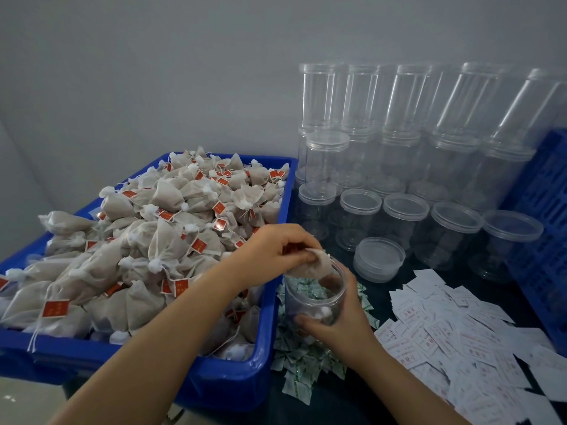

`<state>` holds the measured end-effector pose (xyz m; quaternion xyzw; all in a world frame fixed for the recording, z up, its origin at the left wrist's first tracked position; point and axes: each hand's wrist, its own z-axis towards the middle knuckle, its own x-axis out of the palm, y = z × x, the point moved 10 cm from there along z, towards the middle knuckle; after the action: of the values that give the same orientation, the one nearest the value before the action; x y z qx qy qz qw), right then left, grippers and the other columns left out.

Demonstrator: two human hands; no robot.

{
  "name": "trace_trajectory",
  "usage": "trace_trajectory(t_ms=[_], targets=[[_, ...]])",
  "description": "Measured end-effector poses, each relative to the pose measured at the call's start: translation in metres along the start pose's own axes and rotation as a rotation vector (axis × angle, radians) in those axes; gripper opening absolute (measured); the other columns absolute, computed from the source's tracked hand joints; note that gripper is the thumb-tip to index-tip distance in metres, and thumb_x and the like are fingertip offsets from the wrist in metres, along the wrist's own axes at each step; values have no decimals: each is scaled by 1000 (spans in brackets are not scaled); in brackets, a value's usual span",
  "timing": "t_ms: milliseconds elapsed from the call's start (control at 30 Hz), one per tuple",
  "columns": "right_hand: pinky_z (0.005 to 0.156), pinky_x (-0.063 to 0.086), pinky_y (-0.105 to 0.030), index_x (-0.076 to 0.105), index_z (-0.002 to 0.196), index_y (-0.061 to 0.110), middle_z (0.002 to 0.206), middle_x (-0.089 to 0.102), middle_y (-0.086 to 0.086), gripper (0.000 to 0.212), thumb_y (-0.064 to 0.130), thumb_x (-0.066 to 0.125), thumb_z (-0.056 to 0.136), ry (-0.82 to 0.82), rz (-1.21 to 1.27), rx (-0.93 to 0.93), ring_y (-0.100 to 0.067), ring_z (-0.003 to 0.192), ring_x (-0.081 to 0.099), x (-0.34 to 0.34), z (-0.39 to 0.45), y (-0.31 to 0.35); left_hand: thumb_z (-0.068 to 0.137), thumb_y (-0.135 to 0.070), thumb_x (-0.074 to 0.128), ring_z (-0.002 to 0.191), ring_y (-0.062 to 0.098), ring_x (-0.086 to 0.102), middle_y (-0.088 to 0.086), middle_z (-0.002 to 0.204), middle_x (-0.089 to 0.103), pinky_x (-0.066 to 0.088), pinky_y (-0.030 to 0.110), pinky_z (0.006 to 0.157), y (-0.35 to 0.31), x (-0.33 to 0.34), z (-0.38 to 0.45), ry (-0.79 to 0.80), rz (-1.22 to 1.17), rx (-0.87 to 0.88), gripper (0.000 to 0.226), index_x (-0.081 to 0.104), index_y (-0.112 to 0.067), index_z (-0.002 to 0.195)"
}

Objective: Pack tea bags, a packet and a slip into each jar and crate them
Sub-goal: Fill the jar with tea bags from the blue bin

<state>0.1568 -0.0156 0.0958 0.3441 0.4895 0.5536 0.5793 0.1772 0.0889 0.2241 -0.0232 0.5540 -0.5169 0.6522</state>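
My right hand [334, 329] grips a clear open jar [310, 299] near the table's middle, tilted a little toward me. A white tea bag lies at its bottom. My left hand [276, 250] pinches a beige tea bag [316, 265] at the jar's mouth. A blue bin [245, 384] on the left is heaped with tea bags [159, 228] carrying red tags. Small green-and-white packets [294, 363] lie scattered under and in front of the jar. White printed slips [454, 332] are spread at the right.
Several lidded clear jars [405, 222] stand in rows behind, with more stacked upside down [362, 96] against the grey wall. A loose lid [379, 259] lies beside the held jar. A blue crate [549, 228] rises at the right edge.
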Motion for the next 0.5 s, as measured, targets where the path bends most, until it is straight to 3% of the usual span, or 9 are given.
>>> trace_trajectory(t_ms=[133,367,500], targets=[[84,49,-9,31,134,61,126,51,31,96,39,89,60,6,12,1,4,120,54,1,0,-1,86,-11,67,91,1,60,-12,95,64,48,15,82,-8,3,-2,36,75,74,20,71,-16,104],[85,51,-11,30,138,55,124,53,28,99,37,88,60,11,5,12,1,118,57,2,0,-2,84,-12,70,85,8,62,-1,93,68,52,25,81,-21,14,-1,75,179,131,16,72,-12,100],[87,52,-15,28,137,56,123,53,29,101,39,88,59,23,4,20,-1,118,58,2,0,-1,85,-18,69,83,7,61,-1,92,67,51,22,80,-23,23,-1,126,218,133,15,72,-13,99]])
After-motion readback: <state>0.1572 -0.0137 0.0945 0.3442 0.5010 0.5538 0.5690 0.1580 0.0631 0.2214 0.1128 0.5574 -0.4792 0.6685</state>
